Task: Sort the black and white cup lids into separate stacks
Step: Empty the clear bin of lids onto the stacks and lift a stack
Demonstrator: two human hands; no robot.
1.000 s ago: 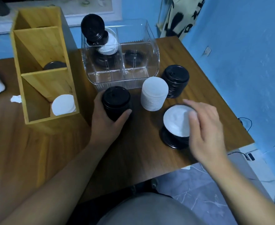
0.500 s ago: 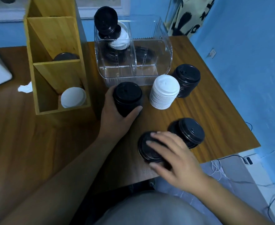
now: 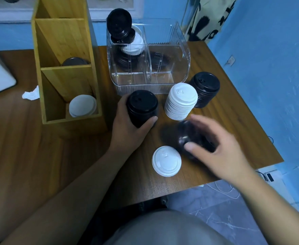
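Three lid stacks stand on the surface (image 3: 39,156): a black stack (image 3: 141,106), a white stack (image 3: 181,101) just beside it at 3 o'clock, and a second black stack (image 3: 205,89) at 2 o'clock of the white stack; contact between these two cannot be told. The left hand (image 3: 127,133) grips the black stack, fingers and thumb wrapped round its side. The right hand (image 3: 221,152) holds loose black lids (image 3: 183,133) at 6 o'clock of the white stack; blur hides their number. One single white lid (image 3: 166,160) lies flat at 7 o'clock of these.
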